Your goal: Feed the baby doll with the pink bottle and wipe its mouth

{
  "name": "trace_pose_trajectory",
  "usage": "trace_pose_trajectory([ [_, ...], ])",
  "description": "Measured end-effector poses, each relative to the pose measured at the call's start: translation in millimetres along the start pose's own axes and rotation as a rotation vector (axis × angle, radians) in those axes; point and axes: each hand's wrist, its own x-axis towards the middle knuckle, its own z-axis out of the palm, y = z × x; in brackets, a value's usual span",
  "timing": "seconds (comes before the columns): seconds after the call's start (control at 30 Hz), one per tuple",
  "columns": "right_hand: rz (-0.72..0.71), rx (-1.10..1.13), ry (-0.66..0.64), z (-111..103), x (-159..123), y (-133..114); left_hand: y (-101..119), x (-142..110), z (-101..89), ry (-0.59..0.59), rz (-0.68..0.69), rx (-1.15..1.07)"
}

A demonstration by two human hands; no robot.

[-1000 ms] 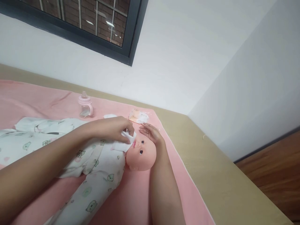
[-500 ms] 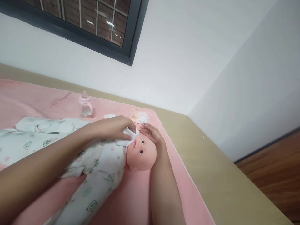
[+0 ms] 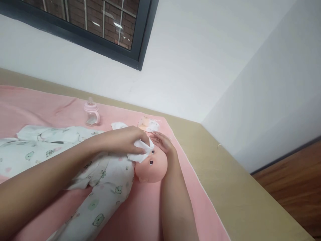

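Observation:
A baby doll (image 3: 155,169) in a white, animal-print outfit (image 3: 117,174) lies on its back with its head to the right. My left hand (image 3: 132,139) reaches across its chest, fingers closed on a thin white wipe (image 3: 141,154). That wipe lies over the doll's mouth and nose area, just below the eyes. Against the top of the doll's head rests my right hand (image 3: 162,143), its fingers stretched out along the far side and holding nothing.
A pink-lidded baby bottle (image 3: 91,113) with a handle stands behind the doll. Near its head lies a small patterned packet or cloth (image 3: 149,124). A pink blanket (image 3: 142,207) covers part of the wooden surface (image 3: 215,167), bordered by a white wall (image 3: 180,83) with a window.
My left hand has moved slightly right with the wipe, from beside the doll's mouth to over its mouth and nose. My right hand has stayed in place.

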Motion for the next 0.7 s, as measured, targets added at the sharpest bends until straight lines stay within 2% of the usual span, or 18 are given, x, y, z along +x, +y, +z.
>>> trace_pose_trajectory([
  [0.17,0.006,0.057,0.001,0.1,-0.1,-0.6,4.4,0.7,2.9,-0.028,-0.064,-0.002],
  [0.4,0.008,0.050,-0.014,-1.9,5.4,-1.5,-5.1,5.1,4.1,0.074,-0.008,0.090],
  [0.53,-0.014,0.066,-0.009,-2.4,2.9,-0.3,-7.9,2.8,-1.8,0.116,0.027,0.084],
  [0.63,-0.056,0.056,-0.048,0.4,-3.5,-11.8,-13.1,-1.0,-11.6,0.197,0.078,0.073],
  [0.7,-0.126,0.025,-0.088,6.9,-12.2,-31.4,-18.0,-3.1,-19.0,0.267,0.085,0.093],
])
